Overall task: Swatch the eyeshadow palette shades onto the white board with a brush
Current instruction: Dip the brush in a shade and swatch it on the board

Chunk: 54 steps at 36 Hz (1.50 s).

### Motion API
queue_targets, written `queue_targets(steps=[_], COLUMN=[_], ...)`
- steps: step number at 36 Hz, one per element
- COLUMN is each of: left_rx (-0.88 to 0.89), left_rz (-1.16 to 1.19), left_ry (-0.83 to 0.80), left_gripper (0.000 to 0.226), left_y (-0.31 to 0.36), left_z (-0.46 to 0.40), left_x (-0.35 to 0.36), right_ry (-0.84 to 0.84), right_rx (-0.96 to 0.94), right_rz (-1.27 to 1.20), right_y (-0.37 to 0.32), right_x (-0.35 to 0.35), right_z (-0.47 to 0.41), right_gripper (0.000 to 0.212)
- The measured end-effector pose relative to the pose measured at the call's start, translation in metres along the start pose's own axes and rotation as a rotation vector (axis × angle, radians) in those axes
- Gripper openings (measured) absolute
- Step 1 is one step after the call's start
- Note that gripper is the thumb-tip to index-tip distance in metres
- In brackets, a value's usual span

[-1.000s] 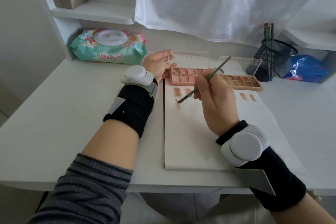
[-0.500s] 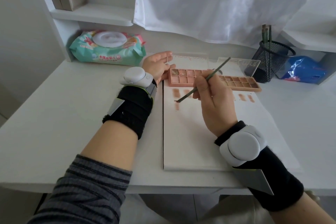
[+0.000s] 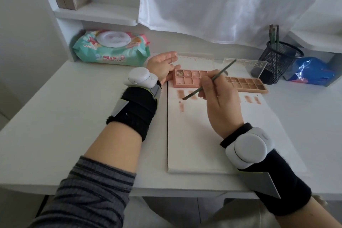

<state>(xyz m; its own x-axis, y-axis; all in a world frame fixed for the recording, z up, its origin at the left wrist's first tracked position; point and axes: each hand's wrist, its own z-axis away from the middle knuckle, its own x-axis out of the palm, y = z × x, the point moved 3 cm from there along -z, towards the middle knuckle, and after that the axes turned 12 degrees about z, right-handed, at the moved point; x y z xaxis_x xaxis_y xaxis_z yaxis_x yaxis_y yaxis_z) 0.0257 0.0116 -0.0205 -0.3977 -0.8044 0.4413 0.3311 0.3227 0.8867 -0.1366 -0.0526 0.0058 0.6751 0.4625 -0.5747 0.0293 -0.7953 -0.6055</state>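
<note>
A white board (image 3: 194, 144) lies flat on the desk with brownish swatches (image 3: 180, 94) near its far edge and more at the right (image 3: 252, 99). Across that far edge sit two pink eyeshadow palettes, the left palette (image 3: 188, 78) and the right palette (image 3: 246, 84), both with clear lids raised. My right hand (image 3: 220, 102) grips a thin green brush (image 3: 209, 81); its tip rests at the board beside the left swatches. My left hand (image 3: 162, 66) holds the left end of the left palette, fingers on its clear lid.
A pack of wet wipes (image 3: 112, 48) lies at the back left under a shelf. A black mesh cup (image 3: 279, 61) with more brushes stands at the back right, next to a blue plastic bag (image 3: 311, 71). A white cloth hangs behind.
The brush tip has shifted slightly up and left, from the lower swatch towards the upper row. My left hand has stayed on the palette.
</note>
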Motion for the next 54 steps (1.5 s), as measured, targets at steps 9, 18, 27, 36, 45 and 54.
queue_targets(steps=[9, 18, 27, 36, 45, 54], left_rx=[-0.001, -0.007, 0.007, 0.005, -0.004, -0.006], left_rz=[0.003, 0.008, -0.006, 0.015, 0.002, 0.006], left_ry=[0.02, 0.024, 0.016, 0.033, 0.012, 0.019], left_gripper=[0.046, 0.046, 0.045, 0.045, 0.046, 0.046], left_y=[0.0006, 0.0001, -0.0004, -0.0008, -0.0006, -0.0006], left_z=[0.001, 0.0001, -0.0007, 0.001, -0.0008, -0.0011], left_x=[0.0013, 0.0018, 0.0008, 0.0015, 0.0007, 0.0007], right_ry=[-0.103, -0.06, -0.083, -0.057, -0.07, 0.006], right_rx=[-0.048, -0.068, -0.073, -0.092, -0.055, -0.008], right_rz=[0.004, 0.06, 0.037, 0.03, 0.042, 0.014], right_y=[-0.0035, -0.0025, -0.0042, -0.0059, -0.0034, -0.001], right_x=[0.0049, 0.0022, 0.0024, -0.0001, 0.0007, -0.0024], right_z=[0.0017, 0.0018, 0.0036, 0.0065, 0.0028, 0.0049], right_gripper=[0.016, 0.016, 0.016, 0.029, 0.027, 0.022])
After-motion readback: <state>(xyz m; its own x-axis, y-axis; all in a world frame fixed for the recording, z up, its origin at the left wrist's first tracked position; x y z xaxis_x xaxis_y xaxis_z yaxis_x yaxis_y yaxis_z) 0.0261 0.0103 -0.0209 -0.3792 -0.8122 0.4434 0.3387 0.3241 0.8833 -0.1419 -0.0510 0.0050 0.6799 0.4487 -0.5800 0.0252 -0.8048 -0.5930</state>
